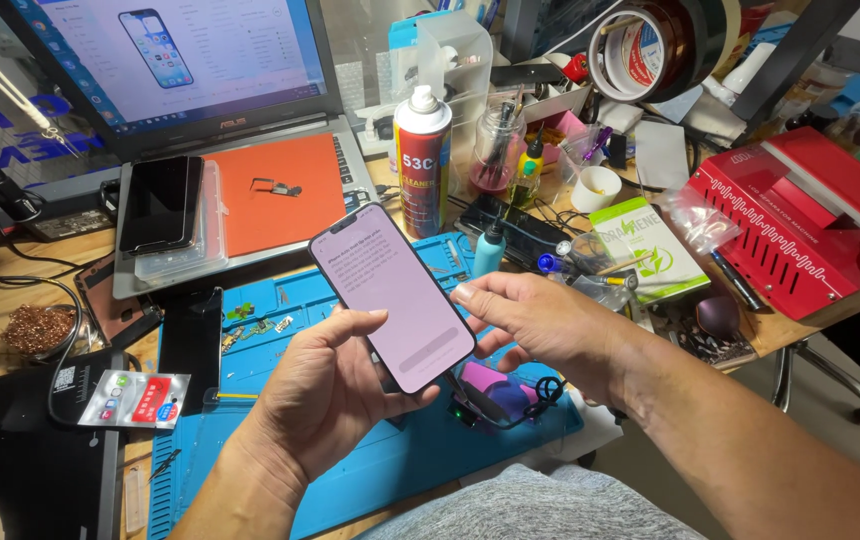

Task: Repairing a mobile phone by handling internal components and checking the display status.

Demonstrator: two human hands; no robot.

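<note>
While our left hand [335, 385] cradles the smartphone [393, 295] from beneath, fingers curled around its lower half, we see a slim black-framed slab with a lit pale pinkish-white screen showing faint text lines. Our right hand [540, 325] pinches its right edge with thumb and fingertips. The phone hovers above the blue work mat [370, 470], in front of the laptop [220, 110]. Its long axis runs from near right to far left, screen tilted up toward us.

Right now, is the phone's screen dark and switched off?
No, the phone held by the left hand and right hand has a lit pale pinkish screen with lines of text on it.
</note>
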